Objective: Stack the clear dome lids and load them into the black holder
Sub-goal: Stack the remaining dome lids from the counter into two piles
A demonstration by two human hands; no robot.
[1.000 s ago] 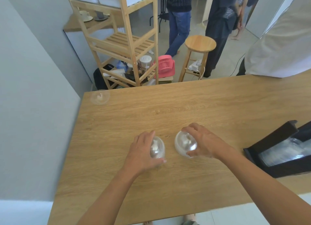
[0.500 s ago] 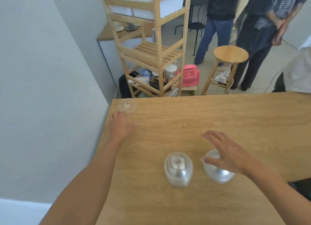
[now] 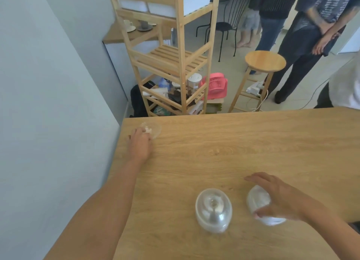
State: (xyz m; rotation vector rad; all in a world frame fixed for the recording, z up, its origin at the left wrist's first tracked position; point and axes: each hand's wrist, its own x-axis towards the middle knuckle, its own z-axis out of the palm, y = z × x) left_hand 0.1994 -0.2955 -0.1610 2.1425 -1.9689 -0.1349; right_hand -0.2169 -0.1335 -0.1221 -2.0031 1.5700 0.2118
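Note:
Three clear dome lids are on the wooden table (image 3: 243, 143). One lid (image 3: 213, 210) stands free near the front, between my arms. My right hand (image 3: 276, 199) curls around a second lid (image 3: 258, 201), tilted on its side just to the right. My left hand (image 3: 139, 143) is stretched to the far left corner, its fingertips touching a third lid (image 3: 153, 128) that lies by the table edge. I cannot tell whether those fingers have closed on it. The black holder is out of view.
Beyond the table's far edge stand a wooden shelf unit (image 3: 175, 55), a pink fan (image 3: 215, 86) and a round wooden stool (image 3: 265, 62). Several people stand behind the stool. A grey wall runs along the table's left side.
My left hand let go of the near lid and reached out to the lid at the far left corner. My view swung left, so the black holder dropped out of sight.

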